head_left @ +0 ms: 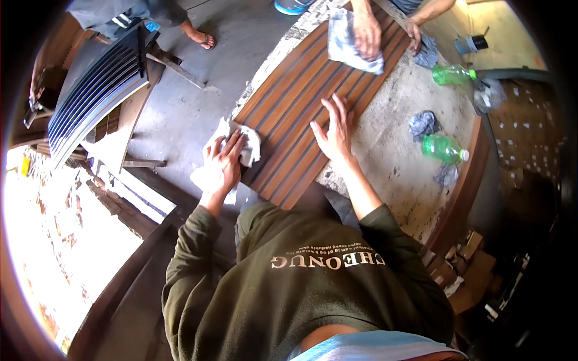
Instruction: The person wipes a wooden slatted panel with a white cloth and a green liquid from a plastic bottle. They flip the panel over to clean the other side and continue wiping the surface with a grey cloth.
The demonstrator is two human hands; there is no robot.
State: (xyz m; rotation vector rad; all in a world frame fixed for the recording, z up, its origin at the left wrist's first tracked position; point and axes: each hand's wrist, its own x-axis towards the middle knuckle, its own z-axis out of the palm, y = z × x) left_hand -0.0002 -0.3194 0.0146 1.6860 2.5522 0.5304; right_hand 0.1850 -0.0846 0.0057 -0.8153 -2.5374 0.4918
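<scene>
A brown wooden panel point(288, 129) with dark lengthwise stripes lies before me on a worn, pale tabletop point(385, 144). At the panel's near left edge, my left hand point(226, 159) is closed on a white cloth point(250, 144), part of which hangs over the side. My right hand point(333, 132) is at the panel's right edge, fingers spread, holding nothing. Toward the panel's far end, a co-worker's hand point(366, 35) presses a white and blue-grey cloth point(346, 42) on the wood. That person's other hand point(413, 33) is by the panel's far right edge.
On the tabletop's right lie two green plastic bottles point(442, 147) and crumpled grey rags point(424, 124). A small blue container point(465, 44) stands farther back. At left, a dark slatted panel point(99, 90) rests on a wooden stand, with another person's foot point(201, 39) beyond it.
</scene>
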